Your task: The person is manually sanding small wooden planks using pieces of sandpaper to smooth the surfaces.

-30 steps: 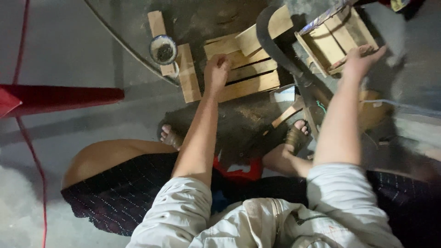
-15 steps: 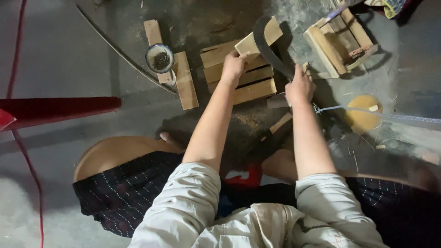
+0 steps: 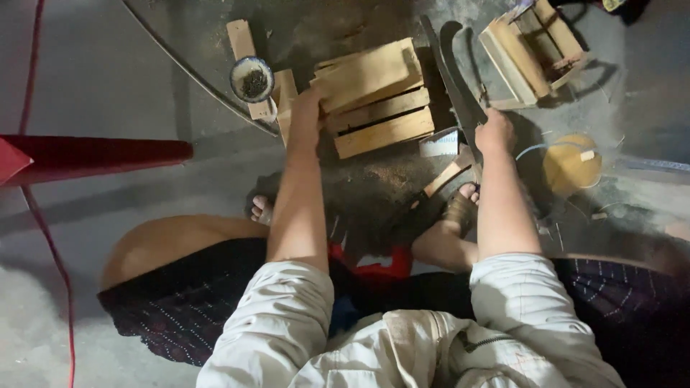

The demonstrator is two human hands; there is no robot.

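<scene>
On the floor, in front of the seated person: a small wooden crate (image 3: 377, 97) of pale slats lies flat, between the two arms.
Left hand (image 3: 307, 108): it is closed on the left edge of the crate, the fingers around a slat; in my judgement it keeps the crate steady.
Right hand (image 3: 492, 129): it is closed around the handle of a long curved blade (image 3: 453, 79), which points away from the person, just beside the right side of the crate.
Small bowl (image 3: 252, 79): it holds dark small pieces, maybe nails; it rests on a loose plank (image 3: 244, 54) near the left hand, easy to reach.
Second crate (image 3: 528, 47): it lies tilted, further right, apart from the work.
Round yellow lid (image 3: 571, 164): on the floor, right of the right hand.
Feet: in sandals, under the crate area.
</scene>
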